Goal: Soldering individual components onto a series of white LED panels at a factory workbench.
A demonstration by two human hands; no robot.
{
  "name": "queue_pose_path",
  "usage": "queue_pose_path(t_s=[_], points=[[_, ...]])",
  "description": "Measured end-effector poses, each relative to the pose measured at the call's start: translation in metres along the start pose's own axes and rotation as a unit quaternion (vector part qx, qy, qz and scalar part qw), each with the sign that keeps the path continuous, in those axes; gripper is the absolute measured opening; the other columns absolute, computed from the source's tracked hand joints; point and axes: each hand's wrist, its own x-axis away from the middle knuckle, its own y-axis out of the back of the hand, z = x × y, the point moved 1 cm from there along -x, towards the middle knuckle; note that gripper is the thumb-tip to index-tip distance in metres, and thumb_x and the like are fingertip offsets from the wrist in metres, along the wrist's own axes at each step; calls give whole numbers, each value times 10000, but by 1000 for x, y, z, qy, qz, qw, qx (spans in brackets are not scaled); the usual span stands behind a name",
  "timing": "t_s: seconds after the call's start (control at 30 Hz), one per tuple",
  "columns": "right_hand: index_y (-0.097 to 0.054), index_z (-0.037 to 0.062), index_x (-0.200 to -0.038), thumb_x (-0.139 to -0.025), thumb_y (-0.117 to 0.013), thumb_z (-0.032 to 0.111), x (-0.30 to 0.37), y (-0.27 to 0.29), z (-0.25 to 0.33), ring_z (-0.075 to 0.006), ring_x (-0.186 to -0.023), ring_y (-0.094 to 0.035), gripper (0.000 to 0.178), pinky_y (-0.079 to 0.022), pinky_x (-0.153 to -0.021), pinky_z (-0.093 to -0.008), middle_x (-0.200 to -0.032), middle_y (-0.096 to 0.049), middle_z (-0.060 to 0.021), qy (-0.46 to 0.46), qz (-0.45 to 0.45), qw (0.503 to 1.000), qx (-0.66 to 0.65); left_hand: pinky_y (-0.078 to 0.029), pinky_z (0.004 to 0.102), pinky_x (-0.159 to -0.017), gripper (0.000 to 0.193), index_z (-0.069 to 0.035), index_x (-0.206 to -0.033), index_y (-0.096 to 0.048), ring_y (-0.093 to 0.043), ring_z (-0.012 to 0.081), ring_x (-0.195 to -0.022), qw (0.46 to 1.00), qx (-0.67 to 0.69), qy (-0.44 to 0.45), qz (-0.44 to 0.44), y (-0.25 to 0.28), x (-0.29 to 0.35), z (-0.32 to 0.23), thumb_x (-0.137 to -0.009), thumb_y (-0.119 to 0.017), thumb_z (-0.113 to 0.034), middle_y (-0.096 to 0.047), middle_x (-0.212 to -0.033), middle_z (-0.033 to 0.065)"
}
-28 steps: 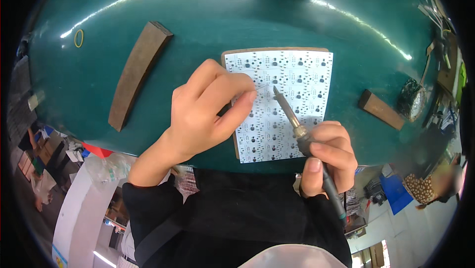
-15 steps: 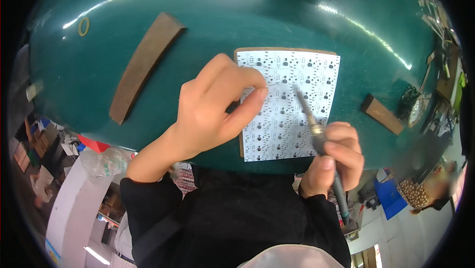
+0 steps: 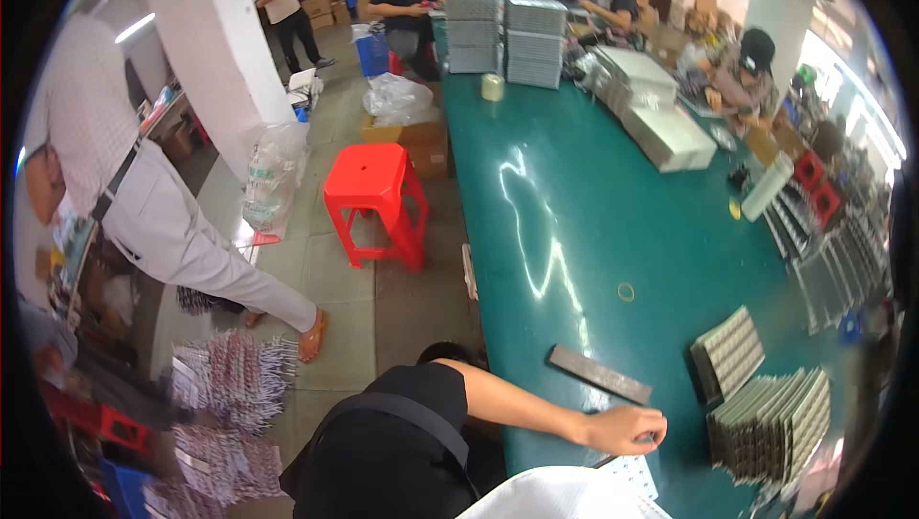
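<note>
My left hand [image 3: 627,430] hangs over the green table [image 3: 574,251] near its front end, fingers curled in a pinch. What lies between the fingertips, if anything, is too small to make out. Partly below that hand is the white printed circuit board sheet [image 3: 632,476], mostly covered by a white cap-like edge [image 3: 555,498] at the bottom. A dark brown bar [image 3: 600,373] lies on the table just beyond my left hand. My right hand is out of sight.
Stacked panels [image 3: 771,423] stand right of my hand. A rubber band [image 3: 626,291] lies farther up the table, with tall stacks [image 3: 474,31] at its far end. Left are a red stool [image 3: 369,193], wire bundles [image 3: 230,385] and a standing person [image 3: 153,184]. Other people sit along the table.
The view has swung up and left, bringing the room into sight. My right hand, which held a soldering iron, has left the picture. My left hand stays pinched above the board sheet.
</note>
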Motion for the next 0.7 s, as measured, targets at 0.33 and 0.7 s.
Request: queue_pose_path(t_s=[0.33, 0.7], points=[[-502, 42, -1178, -938, -637, 108, 4, 2, -8, -264, -916, -596, 284, -502, -797, -362, -1053, -600, -191, 96, 63, 990, -79, -455, 384, -577, 77, -95, -907, -562, -591, 237, -695, 993, -14, -106, -54, -1, -23, 9, -886, -608, -153, -529, -871, 57], [-477, 38, -1159, -929, -652, 148, -26, -45, -30, -279, -879, -609, 309, -519, -752, -371, -1040, -595, -213, 164, 195, 942, -220, -469, 391, -781, 269, -85, -1166, -568, -586, 257, -934, 970, 87, -204, 102, -55, -2, 27, -996, -515, -286, -559, -1064, 120]])
